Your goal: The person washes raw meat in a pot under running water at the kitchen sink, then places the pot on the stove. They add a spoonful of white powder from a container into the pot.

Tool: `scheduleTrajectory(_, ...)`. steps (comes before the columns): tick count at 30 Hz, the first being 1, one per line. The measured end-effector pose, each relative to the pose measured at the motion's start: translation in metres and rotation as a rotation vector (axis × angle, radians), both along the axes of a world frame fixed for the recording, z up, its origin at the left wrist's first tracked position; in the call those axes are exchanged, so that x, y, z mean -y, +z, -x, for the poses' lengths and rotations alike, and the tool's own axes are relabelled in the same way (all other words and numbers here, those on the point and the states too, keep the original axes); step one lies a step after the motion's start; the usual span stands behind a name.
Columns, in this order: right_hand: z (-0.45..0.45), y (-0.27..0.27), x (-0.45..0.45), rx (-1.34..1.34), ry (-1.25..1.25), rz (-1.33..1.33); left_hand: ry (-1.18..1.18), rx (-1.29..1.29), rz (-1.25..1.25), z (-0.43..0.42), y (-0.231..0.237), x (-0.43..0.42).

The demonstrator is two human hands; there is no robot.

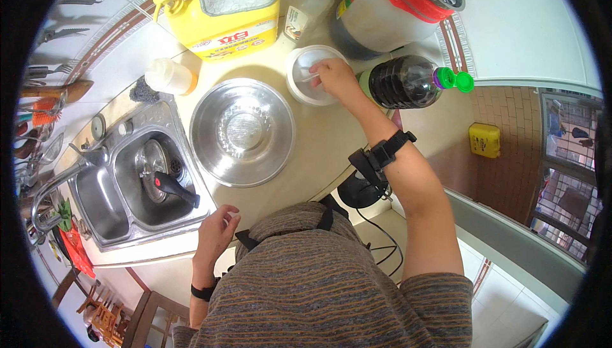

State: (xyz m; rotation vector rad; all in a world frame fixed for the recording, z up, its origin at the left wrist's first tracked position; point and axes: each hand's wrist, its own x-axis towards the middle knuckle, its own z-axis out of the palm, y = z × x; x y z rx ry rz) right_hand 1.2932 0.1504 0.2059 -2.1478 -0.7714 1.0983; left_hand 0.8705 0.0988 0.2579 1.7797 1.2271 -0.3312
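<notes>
My right hand [333, 78] reaches into a round white plastic tub [292, 91] on the counter. Its fingers pinch the handle of a small whitish utensil [311, 78], perhaps a spoon; I cannot tell what the tub contains. A large stainless steel basin [244, 130] stands just left of the tub, with no food visible in it. By the counter's front edge, close to the sink, my left hand [217, 233] hangs with fingers loosely curled and apart, holding nothing.
A double steel sink [103, 204] holds a pan lid [153, 171] and a black-handled tool [174, 188]. Behind the basin stand a yellow jug [234, 32], a clear bottle [311, 6] and a red-lidded jar [382, 18]. A dark-liquid bottle [404, 82] lies beyond my right wrist.
</notes>
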Motion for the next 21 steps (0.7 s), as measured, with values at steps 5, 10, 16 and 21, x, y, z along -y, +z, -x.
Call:
scheduleTrajectory(5,-0.001,-0.01,-0.007,-0.354,-0.237,-0.113,0.01,0.0,0.0,0.001,0.001,0.002)
scheduleTrajectory(10,0.002,-0.002,0.001,-0.475,-0.35,-0.263,0.015,0.019,-0.043,0.004,0.005,0.007)
scheduleTrajectory(16,0.009,0.002,0.014,-0.522,-0.381,-0.388,0.029,0.012,-0.1,0.007,0.011,0.02)
scheduleTrajectory(21,0.017,-0.002,0.035,-0.608,-0.364,-0.548,0.038,0.003,-0.135,0.008,0.022,0.037)
